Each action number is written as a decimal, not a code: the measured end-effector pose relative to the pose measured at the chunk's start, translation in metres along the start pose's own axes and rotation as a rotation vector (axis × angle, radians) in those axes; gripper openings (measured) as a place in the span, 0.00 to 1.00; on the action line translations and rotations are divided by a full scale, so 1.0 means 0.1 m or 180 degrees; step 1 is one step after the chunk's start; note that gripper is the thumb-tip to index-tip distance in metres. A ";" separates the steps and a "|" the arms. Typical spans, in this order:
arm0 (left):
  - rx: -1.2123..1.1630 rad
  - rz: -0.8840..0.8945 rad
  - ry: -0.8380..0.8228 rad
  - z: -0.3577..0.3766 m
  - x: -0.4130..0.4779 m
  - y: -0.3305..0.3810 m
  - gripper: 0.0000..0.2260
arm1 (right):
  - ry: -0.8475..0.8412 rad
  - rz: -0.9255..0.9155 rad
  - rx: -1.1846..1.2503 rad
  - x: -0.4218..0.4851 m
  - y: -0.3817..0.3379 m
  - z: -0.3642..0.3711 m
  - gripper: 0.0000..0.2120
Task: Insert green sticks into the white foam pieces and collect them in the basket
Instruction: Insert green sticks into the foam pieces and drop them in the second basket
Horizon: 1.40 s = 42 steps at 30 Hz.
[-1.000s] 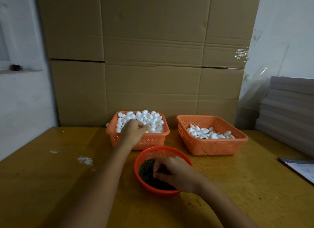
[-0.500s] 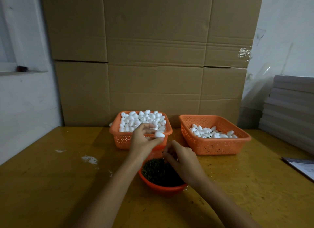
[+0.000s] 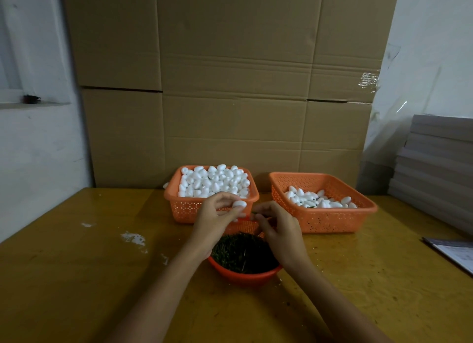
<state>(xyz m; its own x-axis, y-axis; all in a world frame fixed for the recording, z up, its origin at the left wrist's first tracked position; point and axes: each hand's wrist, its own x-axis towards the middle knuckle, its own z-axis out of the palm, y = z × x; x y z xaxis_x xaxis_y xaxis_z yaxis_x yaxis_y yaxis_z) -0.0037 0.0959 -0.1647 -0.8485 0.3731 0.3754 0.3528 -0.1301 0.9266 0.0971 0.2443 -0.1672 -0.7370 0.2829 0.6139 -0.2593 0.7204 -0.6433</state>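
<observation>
My left hand (image 3: 214,218) pinches a white foam piece (image 3: 239,204) between thumb and fingers, just above the round orange bowl (image 3: 244,277) full of green sticks (image 3: 243,253). My right hand (image 3: 277,228) is beside it, fingertips closed on a thin green stick (image 3: 256,213) that points toward the foam piece. Behind the hands, the left orange basket (image 3: 179,211) is heaped with plain white foam pieces (image 3: 213,180). The right orange basket (image 3: 332,221) holds a shallow layer of foam pieces (image 3: 317,200), some with green showing.
A wall of cardboard boxes (image 3: 230,86) stands right behind the baskets. A stack of grey boards (image 3: 435,161) lies at the right, with a paper sheet (image 3: 458,253) near the table's right edge. White crumbs (image 3: 133,237) dot the yellow-brown table (image 3: 76,278) on the left.
My left hand lifted a foam piece out of the left basket and brought it over the bowl. My right hand rose from the sticks, holding one, and met the left hand.
</observation>
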 end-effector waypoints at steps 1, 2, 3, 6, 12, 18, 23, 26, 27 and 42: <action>-0.0046 0.0023 -0.0027 -0.01 0.00 0.01 0.12 | -0.0025 0.0022 0.0019 0.00 0.00 0.00 0.07; -0.0074 0.0049 -0.0053 -0.01 -0.01 0.01 0.13 | -0.0050 0.0034 0.0037 0.00 0.00 -0.01 0.08; -0.0067 0.0076 -0.0076 -0.01 -0.02 0.02 0.13 | -0.0072 0.0044 0.0058 -0.01 0.00 -0.01 0.08; 0.0093 0.0097 -0.0123 0.00 -0.02 0.00 0.08 | -0.0092 0.0048 0.0112 -0.01 0.00 -0.01 0.08; 0.0199 -0.0049 -0.0208 0.01 -0.02 -0.01 0.08 | -0.0192 -0.0009 0.0078 -0.02 0.01 0.01 0.05; 0.0169 -0.0114 -0.0287 0.01 -0.01 0.00 0.08 | -0.0245 -0.0086 -0.0019 -0.01 0.05 0.02 0.02; 0.0089 -0.0125 -0.0246 -0.01 -0.01 -0.01 0.07 | -0.0102 -0.0107 -0.0101 0.00 0.07 0.02 0.02; 0.0062 -0.0105 -0.0137 -0.02 -0.01 -0.02 0.04 | -0.0111 -0.0068 0.0087 -0.01 0.07 0.03 0.02; 0.0052 -0.0110 -0.0131 -0.03 -0.01 -0.02 0.04 | -0.0105 -0.0068 0.0120 -0.01 0.07 0.03 0.03; -0.0114 -0.0129 -0.0077 -0.04 -0.06 0.05 0.09 | -0.0099 -0.0003 0.0166 -0.02 0.12 0.04 0.06</action>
<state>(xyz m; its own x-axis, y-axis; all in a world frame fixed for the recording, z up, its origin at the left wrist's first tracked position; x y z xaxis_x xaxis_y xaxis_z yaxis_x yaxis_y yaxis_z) 0.0015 0.0893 -0.1626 -0.8518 0.4007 0.3374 0.3037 -0.1471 0.9413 0.0929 0.2502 -0.1780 -0.7556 0.2618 0.6004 -0.2916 0.6863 -0.6663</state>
